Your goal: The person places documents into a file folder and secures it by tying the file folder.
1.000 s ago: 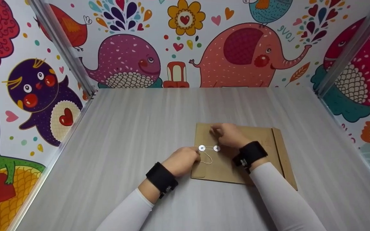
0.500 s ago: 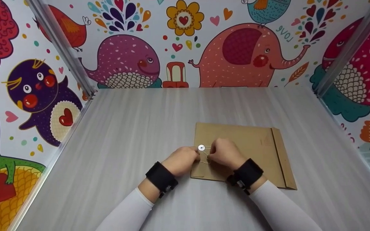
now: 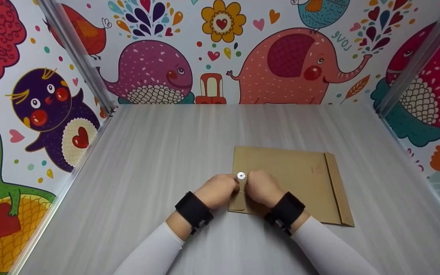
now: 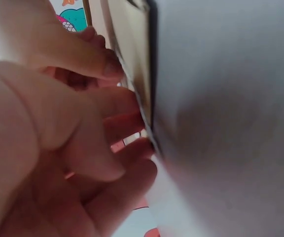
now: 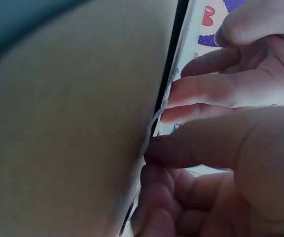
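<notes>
A brown kraft paper envelope (image 3: 292, 187) lies flat on the table. Near its left edge is a white round button (image 3: 241, 175) with a thin pale string (image 3: 242, 192) around it. My left hand (image 3: 216, 191) rests at that edge beside the button; in the left wrist view its fingers (image 4: 127, 103) reach fairly straight against the envelope's edge. Close by on the right, my right hand (image 3: 264, 187) pinches the string (image 5: 154, 118) between thumb and curled forefinger, low over the envelope. The second white button is hidden beneath this hand.
The pale wood-grain table (image 3: 166, 145) stretches out around the envelope. Printed cartoon walls (image 3: 212, 49) stand at the back and sides, with metal posts (image 3: 78, 57) at the corners. A folded flap (image 3: 338, 189) runs along the envelope's right side.
My right hand has come down from the envelope's upper part and then left, close to my left hand, covering the second button. It now pinches the string. My left hand has stayed in place.
</notes>
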`<action>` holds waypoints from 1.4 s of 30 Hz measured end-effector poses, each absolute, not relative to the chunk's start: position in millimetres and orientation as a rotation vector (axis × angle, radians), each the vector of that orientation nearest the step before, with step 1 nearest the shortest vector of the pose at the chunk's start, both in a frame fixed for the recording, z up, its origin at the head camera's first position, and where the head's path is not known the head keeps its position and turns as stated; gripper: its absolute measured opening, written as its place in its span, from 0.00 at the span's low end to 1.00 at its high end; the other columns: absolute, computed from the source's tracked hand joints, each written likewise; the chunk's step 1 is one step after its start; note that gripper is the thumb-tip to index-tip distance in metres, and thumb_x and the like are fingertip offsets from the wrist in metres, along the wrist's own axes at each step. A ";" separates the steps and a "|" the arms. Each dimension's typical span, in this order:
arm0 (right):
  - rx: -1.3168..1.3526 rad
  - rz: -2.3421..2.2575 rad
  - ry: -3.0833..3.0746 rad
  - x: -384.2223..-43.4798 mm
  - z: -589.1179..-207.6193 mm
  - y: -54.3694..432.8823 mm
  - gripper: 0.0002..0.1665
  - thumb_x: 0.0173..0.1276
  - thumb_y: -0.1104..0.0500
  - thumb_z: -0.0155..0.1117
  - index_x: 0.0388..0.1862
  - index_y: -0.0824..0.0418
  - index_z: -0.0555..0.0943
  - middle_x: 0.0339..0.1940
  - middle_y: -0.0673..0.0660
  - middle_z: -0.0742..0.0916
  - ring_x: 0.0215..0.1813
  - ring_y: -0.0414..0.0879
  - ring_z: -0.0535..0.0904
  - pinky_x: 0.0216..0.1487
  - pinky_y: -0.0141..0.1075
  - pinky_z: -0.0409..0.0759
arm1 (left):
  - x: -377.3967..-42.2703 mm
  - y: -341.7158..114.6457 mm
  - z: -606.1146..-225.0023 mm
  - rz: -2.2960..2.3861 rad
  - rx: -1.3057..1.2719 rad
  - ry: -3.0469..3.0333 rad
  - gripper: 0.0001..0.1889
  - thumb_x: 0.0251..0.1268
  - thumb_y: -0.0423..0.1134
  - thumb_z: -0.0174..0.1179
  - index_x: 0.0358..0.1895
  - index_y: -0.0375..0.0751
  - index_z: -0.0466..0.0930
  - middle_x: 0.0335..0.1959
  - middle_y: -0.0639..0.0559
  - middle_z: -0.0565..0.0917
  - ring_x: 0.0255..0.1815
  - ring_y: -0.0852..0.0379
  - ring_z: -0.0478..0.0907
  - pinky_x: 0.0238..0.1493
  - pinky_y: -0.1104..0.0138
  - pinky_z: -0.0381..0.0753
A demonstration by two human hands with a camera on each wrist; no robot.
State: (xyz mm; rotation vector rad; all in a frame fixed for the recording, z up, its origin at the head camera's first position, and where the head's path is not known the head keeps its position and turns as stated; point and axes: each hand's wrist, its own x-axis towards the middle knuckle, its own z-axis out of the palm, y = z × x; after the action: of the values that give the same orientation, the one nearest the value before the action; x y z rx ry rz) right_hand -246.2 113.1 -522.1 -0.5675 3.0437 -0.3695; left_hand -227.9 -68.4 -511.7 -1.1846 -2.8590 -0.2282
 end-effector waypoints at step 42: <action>-0.433 -0.523 2.968 -257.0 -512.8 183.2 0.18 0.48 0.64 0.74 0.12 0.52 0.72 0.14 0.45 0.73 0.20 0.43 0.67 0.25 0.36 0.64 | -226.8 -62.1 -515.2 -0.269 -1.027 -2.941 0.12 0.58 0.42 0.77 0.23 0.46 0.83 0.32 0.53 0.82 0.33 0.55 0.80 0.42 0.60 0.84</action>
State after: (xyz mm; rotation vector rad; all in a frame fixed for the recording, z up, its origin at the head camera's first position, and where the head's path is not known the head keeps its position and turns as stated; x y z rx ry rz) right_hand -257.0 183.2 -512.8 -0.4333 2.9680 -0.5234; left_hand -226.8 -62.1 -515.2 -1.0270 -2.9415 -0.2693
